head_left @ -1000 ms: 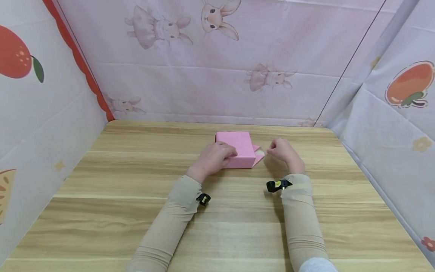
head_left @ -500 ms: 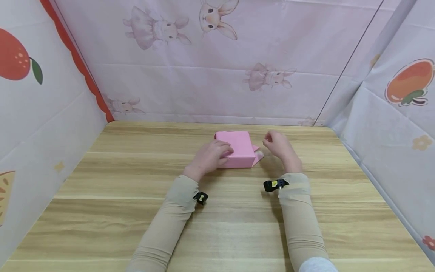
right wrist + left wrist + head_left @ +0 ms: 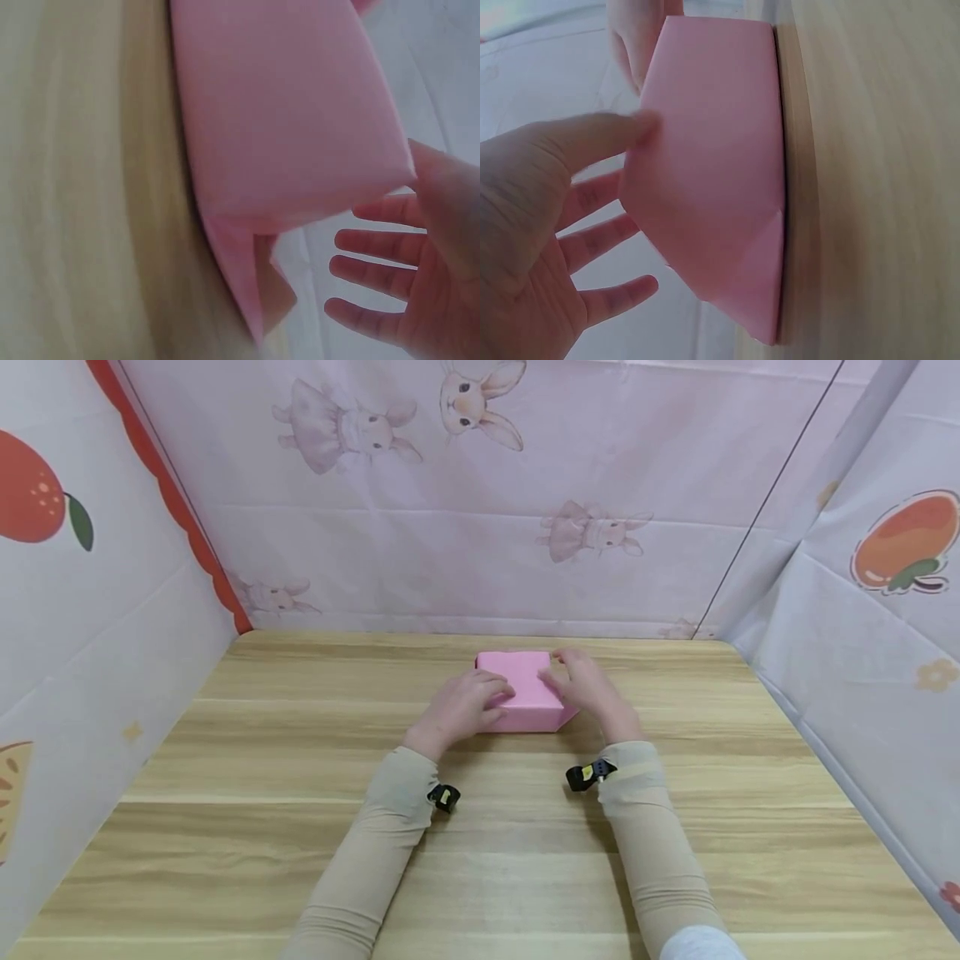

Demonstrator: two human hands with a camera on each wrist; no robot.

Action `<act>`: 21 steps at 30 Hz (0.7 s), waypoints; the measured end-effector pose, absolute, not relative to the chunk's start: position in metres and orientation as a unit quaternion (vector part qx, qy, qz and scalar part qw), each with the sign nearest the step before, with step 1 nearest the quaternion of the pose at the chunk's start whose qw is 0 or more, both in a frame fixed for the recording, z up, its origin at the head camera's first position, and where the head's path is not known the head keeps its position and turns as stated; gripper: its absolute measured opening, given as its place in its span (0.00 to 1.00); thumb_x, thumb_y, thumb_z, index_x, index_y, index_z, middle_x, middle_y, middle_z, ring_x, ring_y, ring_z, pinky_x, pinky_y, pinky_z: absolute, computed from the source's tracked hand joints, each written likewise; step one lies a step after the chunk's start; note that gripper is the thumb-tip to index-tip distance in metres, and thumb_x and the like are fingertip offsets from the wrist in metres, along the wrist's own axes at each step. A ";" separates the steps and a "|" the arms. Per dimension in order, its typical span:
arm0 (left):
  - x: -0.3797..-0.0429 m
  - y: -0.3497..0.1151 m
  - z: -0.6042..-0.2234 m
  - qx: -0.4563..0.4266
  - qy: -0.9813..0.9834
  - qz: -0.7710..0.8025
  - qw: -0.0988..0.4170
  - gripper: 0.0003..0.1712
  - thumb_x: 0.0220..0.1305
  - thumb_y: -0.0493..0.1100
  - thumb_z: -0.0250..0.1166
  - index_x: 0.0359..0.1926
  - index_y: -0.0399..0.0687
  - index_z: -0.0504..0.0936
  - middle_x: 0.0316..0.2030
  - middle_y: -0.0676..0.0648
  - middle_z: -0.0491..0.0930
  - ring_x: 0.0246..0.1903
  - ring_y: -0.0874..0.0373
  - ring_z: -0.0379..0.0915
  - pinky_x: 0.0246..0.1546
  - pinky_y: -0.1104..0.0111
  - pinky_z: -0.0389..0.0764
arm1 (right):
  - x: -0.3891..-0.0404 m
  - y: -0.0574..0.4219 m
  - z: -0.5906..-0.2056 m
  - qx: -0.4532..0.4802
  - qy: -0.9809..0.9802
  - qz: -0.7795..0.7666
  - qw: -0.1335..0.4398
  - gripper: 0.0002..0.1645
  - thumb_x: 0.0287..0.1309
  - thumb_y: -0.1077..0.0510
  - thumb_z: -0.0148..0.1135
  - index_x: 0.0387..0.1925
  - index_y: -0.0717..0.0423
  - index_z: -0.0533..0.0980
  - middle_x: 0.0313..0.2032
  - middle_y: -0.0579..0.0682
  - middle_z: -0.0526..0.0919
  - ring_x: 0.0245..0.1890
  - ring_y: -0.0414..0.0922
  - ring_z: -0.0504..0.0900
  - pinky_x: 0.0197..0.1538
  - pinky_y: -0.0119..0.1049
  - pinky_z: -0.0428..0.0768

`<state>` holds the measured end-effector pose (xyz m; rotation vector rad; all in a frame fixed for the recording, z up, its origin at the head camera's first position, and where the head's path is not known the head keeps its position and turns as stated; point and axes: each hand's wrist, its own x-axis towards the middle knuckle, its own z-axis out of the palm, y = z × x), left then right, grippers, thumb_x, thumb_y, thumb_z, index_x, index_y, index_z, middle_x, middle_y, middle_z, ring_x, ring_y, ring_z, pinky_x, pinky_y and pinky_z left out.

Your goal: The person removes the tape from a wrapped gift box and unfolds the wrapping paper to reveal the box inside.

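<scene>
A box wrapped in pink paper [image 3: 525,670] lies at the far middle of the table. My left hand [image 3: 459,710] rests at its left part, fingers over the top and the thumb on the front upper edge; the left wrist view shows these fingers spread and fairly straight. At the right top edge is my right hand [image 3: 596,689], its thumb right at the corner and its other fingers extended beyond the end. Folded paper flaps [image 3: 234,266] stick out from the box's right end, partly hidden by this hand in the head view. The left end's paper tapers to a point [image 3: 754,319].
The wood-grain table [image 3: 262,760] reaches around the box on all sides. Behind it hangs a pale cloth with rabbit prints [image 3: 450,560], and fruit-printed cloths [image 3: 885,635] stand at both sides. Small black cameras [image 3: 588,774] are strapped to the wrists.
My right hand has moved left from beside the flaps to the box's right top edge, its fingers uncurling. My left hand has slid very slightly left on the box, which stays in place.
</scene>
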<state>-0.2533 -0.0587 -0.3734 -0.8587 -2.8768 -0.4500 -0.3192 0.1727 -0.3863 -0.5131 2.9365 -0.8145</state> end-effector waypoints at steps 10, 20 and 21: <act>-0.274 -0.071 -0.385 -0.239 -0.947 -0.212 0.029 0.34 0.58 0.65 0.66 0.61 0.54 0.77 0.68 0.47 0.70 0.70 0.48 0.60 0.72 0.54 0.60 | -0.325 0.166 -0.392 -0.178 0.944 -0.276 0.031 0.44 0.68 0.40 0.52 0.73 0.63 0.54 0.71 0.66 0.58 0.73 0.62 0.55 0.74 0.58 0.55; -0.297 -0.080 -0.395 -0.196 -0.922 -0.335 -0.020 0.45 0.53 0.66 0.69 0.69 0.54 0.69 0.74 0.43 0.57 0.74 0.46 0.49 0.73 0.48 0.55 | -0.334 0.171 -0.400 -0.213 0.926 -0.304 0.071 0.47 0.68 0.38 0.50 0.75 0.63 0.49 0.73 0.64 0.55 0.74 0.61 0.53 0.75 0.58 0.51; -0.299 -0.081 -0.395 -0.193 -0.919 -0.343 -0.025 0.47 0.53 0.65 0.70 0.70 0.53 0.67 0.74 0.43 0.57 0.75 0.46 0.49 0.73 0.49 0.54 | -0.335 0.170 -0.400 -0.213 0.926 -0.303 0.075 0.47 0.68 0.38 0.50 0.75 0.62 0.49 0.74 0.64 0.55 0.75 0.61 0.52 0.75 0.58 0.51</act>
